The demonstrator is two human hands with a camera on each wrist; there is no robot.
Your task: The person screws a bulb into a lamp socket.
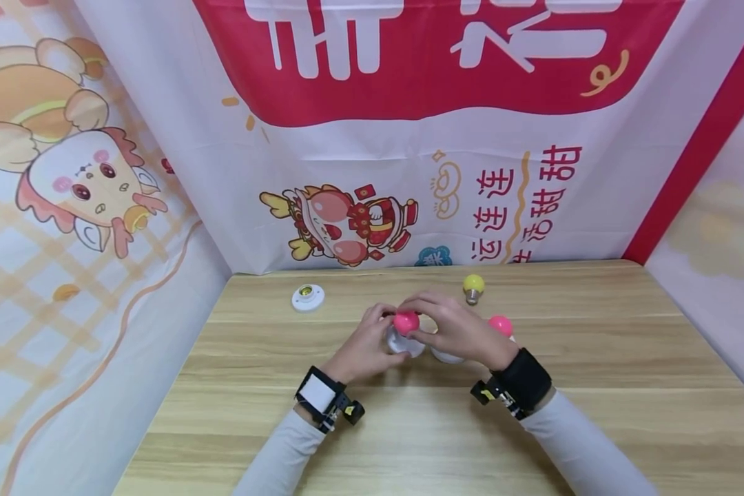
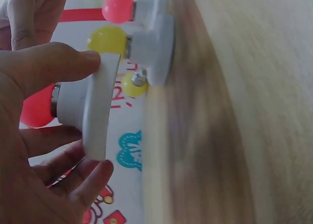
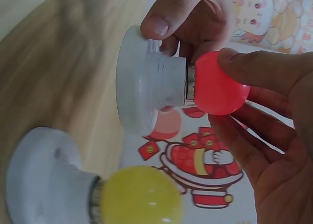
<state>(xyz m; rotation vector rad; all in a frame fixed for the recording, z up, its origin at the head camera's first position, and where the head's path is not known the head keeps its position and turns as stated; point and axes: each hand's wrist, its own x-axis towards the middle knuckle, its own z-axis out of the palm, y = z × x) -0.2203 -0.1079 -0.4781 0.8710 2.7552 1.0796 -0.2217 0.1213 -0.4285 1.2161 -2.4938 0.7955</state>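
Observation:
My left hand [image 1: 368, 348] grips the rim of a round white lamp holder [image 3: 134, 82], thumb on one side and fingers on the other. The holder is lifted off the tabletop. Thumb and fingers of my right hand [image 1: 449, 327] pinch a pinkish-red bulb [image 3: 220, 84] at that holder's mouth. A strip of the bulb's metal collar shows between the globe and the socket. Beside it stands another white holder [image 3: 44, 170] carrying a yellow bulb [image 3: 142, 194]; in the head view my right hand covers that bulb.
A bare white lamp holder [image 1: 308, 297] lies at the back left of the wooden table [image 1: 223, 386]. Toward the back right lies a loose yellow bulb [image 1: 473, 286]. Another pink bulb [image 1: 501, 325] stands in a holder behind my right wrist. A printed cloth [image 1: 347, 151] hangs behind the table.

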